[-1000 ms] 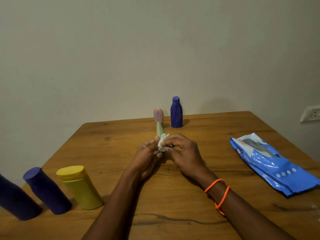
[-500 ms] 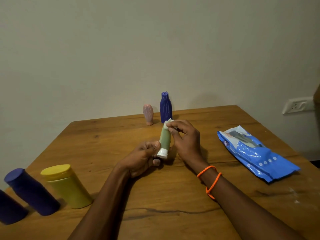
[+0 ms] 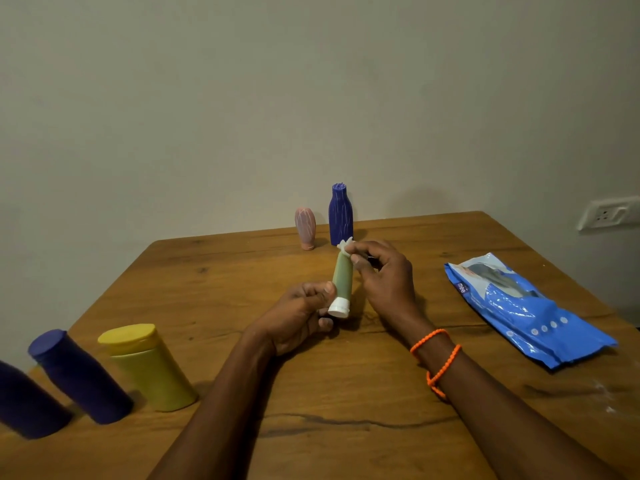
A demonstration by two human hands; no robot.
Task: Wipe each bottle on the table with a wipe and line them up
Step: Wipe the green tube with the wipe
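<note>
Left hand grips the green tube near its white cap, fingers curled round it, cap end down and toward the camera, held above mid tabletop; right hand pinches a white wipe onto the tube's top end, fingers clamped on wipe; pink bottle and ribbed blue bottle stand side by side at far edge; yellow bottle and two dark blue bottles in a row at near left; blue wipes pack lies flat at right.
</note>
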